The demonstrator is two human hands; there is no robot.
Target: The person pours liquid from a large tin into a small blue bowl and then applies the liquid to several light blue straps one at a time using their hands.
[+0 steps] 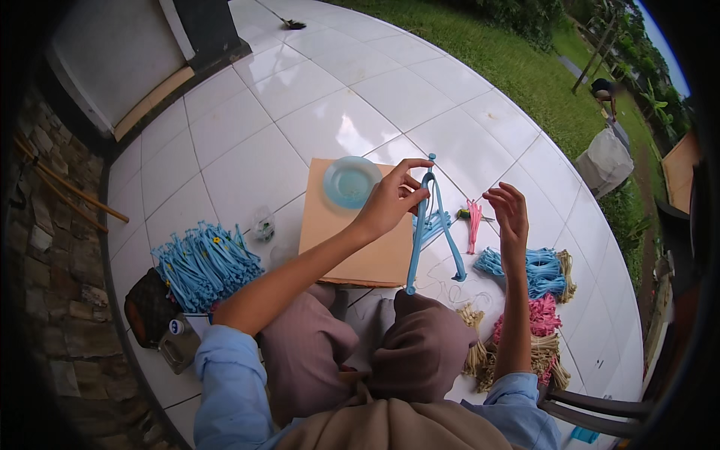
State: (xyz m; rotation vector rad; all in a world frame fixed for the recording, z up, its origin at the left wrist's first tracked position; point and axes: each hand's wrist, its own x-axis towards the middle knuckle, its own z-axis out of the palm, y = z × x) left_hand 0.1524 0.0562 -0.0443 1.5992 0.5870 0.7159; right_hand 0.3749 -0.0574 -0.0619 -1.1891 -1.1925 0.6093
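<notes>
Over the right edge of a tan board, my left hand pinches light-blue strips with knobbed ends, which dangle from its fingers. My right hand is raised farther right, its fingers loosely bent and apart, and I see nothing in it. Below and between my hands, more blue strips lie beside the board. A small pink bundle of strips rests nearest my right hand on the floor, with a dark and green tool partly behind it.
A blue plate sits on the board. To the left are a big pile of blue strips, a brown bag and a metal can. Blue bundles, pink bundles and beige bundles lie right. A person is outside.
</notes>
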